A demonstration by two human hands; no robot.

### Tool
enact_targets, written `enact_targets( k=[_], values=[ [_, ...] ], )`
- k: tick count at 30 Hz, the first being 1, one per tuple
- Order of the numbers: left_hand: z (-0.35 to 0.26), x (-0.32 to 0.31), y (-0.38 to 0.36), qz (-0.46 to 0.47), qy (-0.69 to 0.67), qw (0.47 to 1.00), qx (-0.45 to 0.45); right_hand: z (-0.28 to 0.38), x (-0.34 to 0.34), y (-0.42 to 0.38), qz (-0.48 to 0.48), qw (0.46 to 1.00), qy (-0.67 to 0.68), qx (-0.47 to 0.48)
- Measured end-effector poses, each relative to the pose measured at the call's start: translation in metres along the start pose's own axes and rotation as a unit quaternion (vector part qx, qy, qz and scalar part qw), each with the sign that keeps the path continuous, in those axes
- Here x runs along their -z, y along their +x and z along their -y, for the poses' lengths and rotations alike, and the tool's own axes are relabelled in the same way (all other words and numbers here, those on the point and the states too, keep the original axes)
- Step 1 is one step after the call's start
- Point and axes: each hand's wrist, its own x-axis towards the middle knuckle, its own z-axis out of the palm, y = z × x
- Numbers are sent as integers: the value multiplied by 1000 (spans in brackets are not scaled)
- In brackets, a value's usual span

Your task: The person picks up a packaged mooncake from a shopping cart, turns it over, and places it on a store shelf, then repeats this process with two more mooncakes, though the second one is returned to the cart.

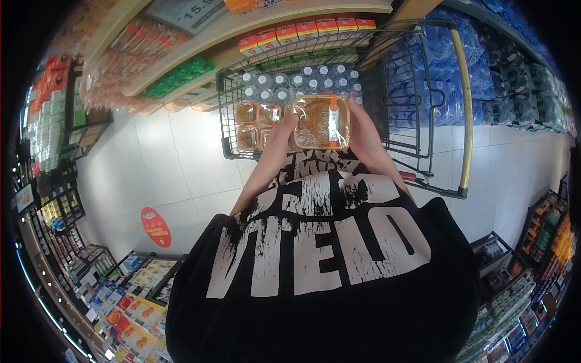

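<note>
Black shirt (321,266) with cracked white lettering, reading roughly "VIELD", filled the foreground. Both hands, left (279,136) and right (363,133), clasped a clear pastry box (321,122), its label unreadable, just above the wire cart (387,109) holding bottled water (284,81) and similar boxes (254,124).

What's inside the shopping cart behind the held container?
The cart holds a shrink-wrapped pack of water bottles and clear tubs. Both hands, left and right, hold the container, hiding what lies below it.
</note>
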Motion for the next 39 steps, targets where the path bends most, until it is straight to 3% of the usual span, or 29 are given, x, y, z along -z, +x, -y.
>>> enact_targets(
  k=[39],
  values=[
    [-5,-3,1,3,-14,1000,4,-4,5,2,-24,999,28,2]
  ],
)
